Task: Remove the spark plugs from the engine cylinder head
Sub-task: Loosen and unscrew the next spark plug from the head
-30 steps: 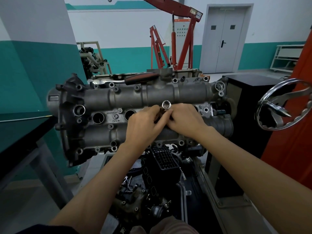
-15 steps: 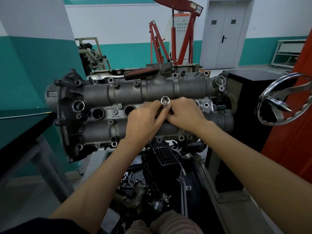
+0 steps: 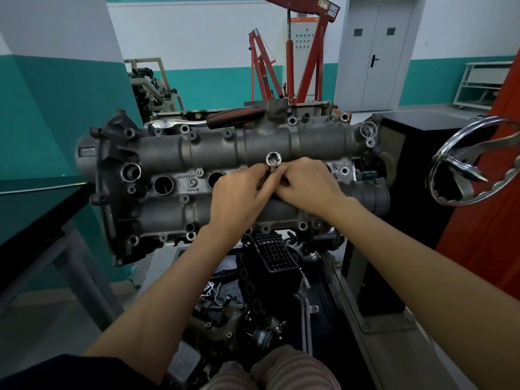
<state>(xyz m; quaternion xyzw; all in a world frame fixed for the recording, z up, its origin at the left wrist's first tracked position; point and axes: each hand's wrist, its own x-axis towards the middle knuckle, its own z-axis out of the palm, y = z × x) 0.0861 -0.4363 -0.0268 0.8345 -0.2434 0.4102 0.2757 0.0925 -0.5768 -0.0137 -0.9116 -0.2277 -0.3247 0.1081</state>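
Tabletop (image 3: 42, 204): dark, at far left, edge close to the engine's left end.
Cylinder head (image 3: 168, 153): grey cast metal, lying lengthwise across the middle on a stand.
Plug wells (image 3: 163, 184): two open round holes in the central valley, left of the hands; no spark plug visible in either.
Ratchet handle (image 3: 233, 118): red and black, resting along the head's upper edge.
Left hand (image 3: 239, 197): fingers curled round the socket shaft from the left, touching the right hand.
Socket (image 3: 273, 160): chrome, upright in the central valley, open hex end facing up, shaft pinched between both hands.
Right hand (image 3: 306, 182): fingertips pinching the shaft from the right.
Spark plug: hidden, cannot tell whether inside the socket.
Handwheel (image 3: 475, 161): chrome, at far right, well apart from the hands.
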